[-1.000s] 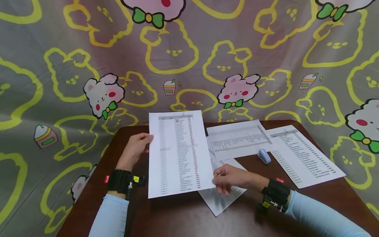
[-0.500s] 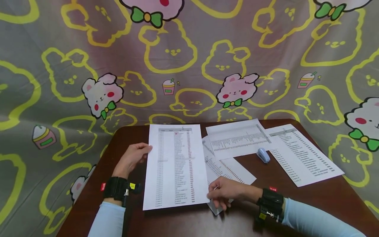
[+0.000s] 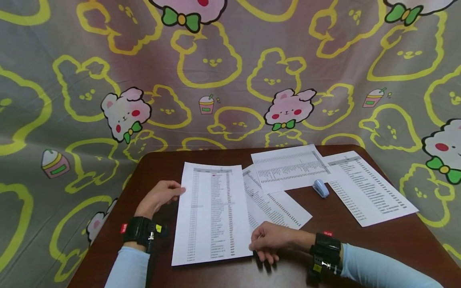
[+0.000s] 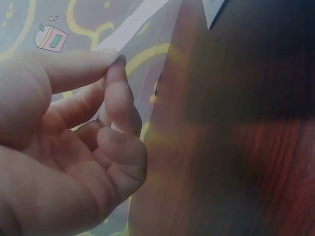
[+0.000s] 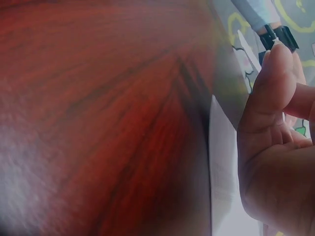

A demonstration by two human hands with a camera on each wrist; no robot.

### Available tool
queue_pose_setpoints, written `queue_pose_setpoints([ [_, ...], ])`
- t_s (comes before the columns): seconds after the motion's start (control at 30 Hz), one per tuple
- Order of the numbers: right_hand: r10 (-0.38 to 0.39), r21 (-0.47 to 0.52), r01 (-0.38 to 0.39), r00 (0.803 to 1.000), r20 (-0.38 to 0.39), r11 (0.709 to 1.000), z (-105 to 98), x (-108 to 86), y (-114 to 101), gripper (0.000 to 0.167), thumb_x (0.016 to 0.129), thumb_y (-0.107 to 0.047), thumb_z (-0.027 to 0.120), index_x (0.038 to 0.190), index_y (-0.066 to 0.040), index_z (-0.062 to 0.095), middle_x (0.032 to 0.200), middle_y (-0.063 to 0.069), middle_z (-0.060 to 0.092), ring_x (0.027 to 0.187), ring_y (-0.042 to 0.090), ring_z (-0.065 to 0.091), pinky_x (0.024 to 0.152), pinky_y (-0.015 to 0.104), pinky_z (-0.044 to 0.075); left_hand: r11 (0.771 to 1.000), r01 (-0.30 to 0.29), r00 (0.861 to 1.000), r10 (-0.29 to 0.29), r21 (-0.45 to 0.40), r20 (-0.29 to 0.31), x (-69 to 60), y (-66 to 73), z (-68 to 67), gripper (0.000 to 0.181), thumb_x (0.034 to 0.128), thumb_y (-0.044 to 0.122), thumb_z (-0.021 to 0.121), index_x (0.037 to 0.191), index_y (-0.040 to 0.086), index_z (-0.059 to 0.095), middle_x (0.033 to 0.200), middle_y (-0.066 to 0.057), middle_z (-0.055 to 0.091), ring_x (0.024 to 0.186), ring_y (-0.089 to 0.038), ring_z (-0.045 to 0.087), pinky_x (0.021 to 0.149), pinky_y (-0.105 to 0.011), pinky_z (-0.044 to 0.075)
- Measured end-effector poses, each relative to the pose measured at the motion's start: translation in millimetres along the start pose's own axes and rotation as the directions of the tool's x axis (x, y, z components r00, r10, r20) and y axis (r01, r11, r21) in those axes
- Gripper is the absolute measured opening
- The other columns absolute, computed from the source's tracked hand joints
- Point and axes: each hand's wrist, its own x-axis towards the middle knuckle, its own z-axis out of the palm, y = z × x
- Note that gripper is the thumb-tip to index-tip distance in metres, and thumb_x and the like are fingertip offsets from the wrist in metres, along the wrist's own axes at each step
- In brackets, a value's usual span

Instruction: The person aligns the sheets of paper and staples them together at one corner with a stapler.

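Note:
A printed sheet of paper with columns of text is held between the two hands, just over the table. My left hand pinches its left edge near the top, thumb against fingertips; the left wrist view shows that pinch on the paper's edge. At the lower right corner of the sheet, my right hand grips it between thumb and index finger, the other fingers hanging curled below. Partly under the held sheet's right side lies a second printed sheet.
Another printed sheet overlaps the second one at the back. On the right lies one more sheet, with a small light-blue stapler beside it. A patterned curtain hangs behind the dark wooden table.
Both hands have lowered the held sheet toward the table and the near edge, tilting it flatter. More of the sheets behind it now shows. Both hands keep their hold.

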Motion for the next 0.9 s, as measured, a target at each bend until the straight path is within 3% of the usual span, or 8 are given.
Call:
queue_pose_setpoints([
  [0.27,0.019,0.024,-0.019,1.0,0.008,1.0,6,4.3,4,0.018,0.094,-0.017,0.063,0.081,-0.005,0.06,0.057,-0.002,0.063,0.04,0.004,0.055,0.036,0.018,0.041,1.0,0.016,1.0,-0.016,0.021,0.024,-3.8,-14.3,-0.3,0.037,0.0923,0.038,0.067,0.112,0.006,0.065,0.087,-0.009,0.061,0.081,-0.024,0.054,0.07,-0.035,0.038],
  [0.5,0.069,-0.033,-0.068,0.998,0.01,0.997,11,16.7,-1,0.02,0.093,-0.019,0.064,0.077,-0.007,0.061,0.056,0.0,0.063,0.039,0.005,0.055,0.036,0.019,0.04,0.998,-0.005,1.0,0.004,0.056,0.018,-2.9,-24.6,-3.2,0.036,0.0924,0.036,0.067,0.111,0.005,0.066,0.09,-0.011,0.062,0.083,-0.024,0.055,0.071,-0.033,0.041],
  [0.9,0.092,-0.021,-0.091,0.996,0.018,0.996,14,25.4,2,0.021,0.093,-0.016,0.064,0.073,-0.008,0.062,0.056,0.0,0.063,0.039,0.005,0.056,0.035,0.02,0.04,0.997,0.05,0.999,-0.05,0.066,0.003,-6.2,-32.9,-3.8,0.035,0.0916,0.035,0.068,0.11,0.005,0.066,0.096,-0.012,0.065,0.085,-0.025,0.056,0.071,-0.035,0.04],
])
